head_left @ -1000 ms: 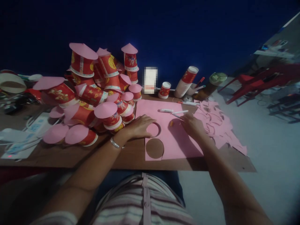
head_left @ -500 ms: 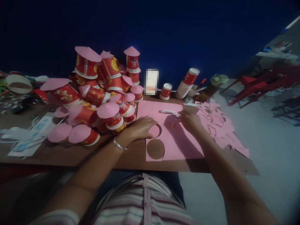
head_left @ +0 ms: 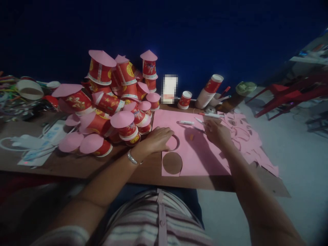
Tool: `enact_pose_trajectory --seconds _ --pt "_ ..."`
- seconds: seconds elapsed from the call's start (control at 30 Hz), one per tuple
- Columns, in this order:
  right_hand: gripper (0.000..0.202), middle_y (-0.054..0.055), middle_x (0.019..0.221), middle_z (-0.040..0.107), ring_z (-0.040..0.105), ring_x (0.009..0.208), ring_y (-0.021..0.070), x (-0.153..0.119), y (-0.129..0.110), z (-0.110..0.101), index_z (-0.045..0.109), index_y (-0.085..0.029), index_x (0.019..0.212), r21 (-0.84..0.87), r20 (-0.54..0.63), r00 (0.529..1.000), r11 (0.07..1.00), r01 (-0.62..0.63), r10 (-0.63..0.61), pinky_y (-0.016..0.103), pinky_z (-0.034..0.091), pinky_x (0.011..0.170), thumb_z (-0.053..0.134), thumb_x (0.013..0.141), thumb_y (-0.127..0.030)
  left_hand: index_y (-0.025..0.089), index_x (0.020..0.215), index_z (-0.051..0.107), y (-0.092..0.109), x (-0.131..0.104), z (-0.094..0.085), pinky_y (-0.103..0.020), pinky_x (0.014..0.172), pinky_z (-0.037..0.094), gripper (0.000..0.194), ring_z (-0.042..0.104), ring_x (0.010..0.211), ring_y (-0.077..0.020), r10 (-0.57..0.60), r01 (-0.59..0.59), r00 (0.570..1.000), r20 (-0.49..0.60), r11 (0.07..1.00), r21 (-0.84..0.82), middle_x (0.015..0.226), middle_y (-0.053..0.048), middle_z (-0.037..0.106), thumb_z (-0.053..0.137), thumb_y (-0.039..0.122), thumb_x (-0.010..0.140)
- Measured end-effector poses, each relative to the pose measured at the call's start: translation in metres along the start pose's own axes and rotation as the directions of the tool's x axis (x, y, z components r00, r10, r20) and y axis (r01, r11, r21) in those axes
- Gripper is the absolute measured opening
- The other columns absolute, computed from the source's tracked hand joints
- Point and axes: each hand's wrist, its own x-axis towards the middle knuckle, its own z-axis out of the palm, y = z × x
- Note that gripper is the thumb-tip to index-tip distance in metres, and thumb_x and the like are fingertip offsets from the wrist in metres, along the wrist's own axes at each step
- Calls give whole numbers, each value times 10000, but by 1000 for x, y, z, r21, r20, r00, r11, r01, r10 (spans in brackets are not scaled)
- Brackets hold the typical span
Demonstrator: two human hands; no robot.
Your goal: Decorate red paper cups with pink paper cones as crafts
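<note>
My left hand (head_left: pixel 161 137) is closed over the left side of a round ring (head_left: pixel 177 142), which lies on a pink paper sheet (head_left: pixel 192 157). Below the ring, the sheet has a round hole (head_left: pixel 172 163) with wood showing through. Over the right part of the sheet, my right hand (head_left: pixel 217 132) has its fingers bent around a slim pointed tool (head_left: pixel 199 120). A second thin greyish piece (head_left: pixel 198 130) sticks out just below; I cannot tell whether the two are joined. A white marker (head_left: pixel 186 123) lies left of these, above a small yellowish piece (head_left: pixel 191 137).
Red paper cups with pink cone tops (head_left: pixel 122 119) are heaped at left, by a power strip (head_left: pixel 42 143). Pink paper scraps (head_left: pixel 243 136) cover the table's right end. Along the back stand a single cup (head_left: pixel 185 100), stacked cups (head_left: pixel 209 91) and a dark bottle (head_left: pixel 241 95).
My right hand has drawn back slightly to the right, and two slim pointed pieces now show at its fingers. My left hand stays on the ring. The whole view has shifted a little.
</note>
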Motion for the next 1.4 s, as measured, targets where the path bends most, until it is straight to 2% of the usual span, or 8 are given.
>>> enact_pose_trajectory --seconds 0.1,0.2,0.3,0.43,0.5,0.73,1.07,1.4 --pt "270 97 966 770 708 818 244 -7 -2 -3 737 -200 1081 354 -51 997 935 -32 54 315 499 695 558 931 -336 178 1191 541 2 0 0 -399 972 430 479 602 1161 -280 -3 3 1000 7 999 33 1267 -99 624 776 301 792" --pt "316 28 666 681 624 570 178 -6 -10 -7 721 -177 1013 640 71 991 757 -134 116 278 453 550 647 886 -457 166 1177 525 6 2 -3 -403 955 429 494 611 1120 -283 -28 25 999 29 996 82 1241 -109 614 790 307 784" --pt "352 -1 617 622 558 520 131 0 -20 -5 691 -159 893 802 183 977 558 -213 109 250 418 504 748 794 -492 166 1130 507 9 3 -5 -402 943 431 506 604 1085 -280 -54 49 998 29 991 126 1216 -112 587 818 325 763" --pt "395 -16 622 598 551 548 120 10 -37 6 686 -149 869 930 265 962 248 -272 65 258 466 536 795 726 -500 172 1134 459 10 2 -3 -395 943 440 584 581 1079 -272 -78 80 997 -16 985 151 1230 -114 538 851 336 733" --pt "414 -20 619 590 538 541 118 13 -48 11 676 -149 845 942 297 955 156 -297 21 261 467 518 803 708 -518 177 1129 436 10 1 -1 -391 928 450 604 578 1063 -265 -93 97 995 -36 984 153 1227 -113 520 858 333 727" --pt "487 -24 630 591 493 533 98 18 -78 19 683 -137 903 932 343 939 138 -335 -31 224 358 463 798 714 -571 205 1069 387 7 1 3 -391 907 466 634 568 1046 -259 -82 92 993 -84 988 121 1148 -83 498 881 375 709" --pt "433 -36 616 562 488 532 96 22 -69 26 659 -163 835 950 289 956 112 -292 44 242 410 511 803 716 -553 204 1064 392 3 -1 9 -395 908 468 623 571 1026 -257 -73 84 993 -95 988 128 1155 -85 512 877 371 710" --pt "470 -39 612 549 463 522 98 26 -80 28 672 -152 890 917 374 927 148 -369 -4 224 339 445 787 729 -579 190 1071 407 11 1 -2 -399 933 460 577 576 1063 -262 -114 116 993 -25 985 127 1160 -90 521 855 324 733"
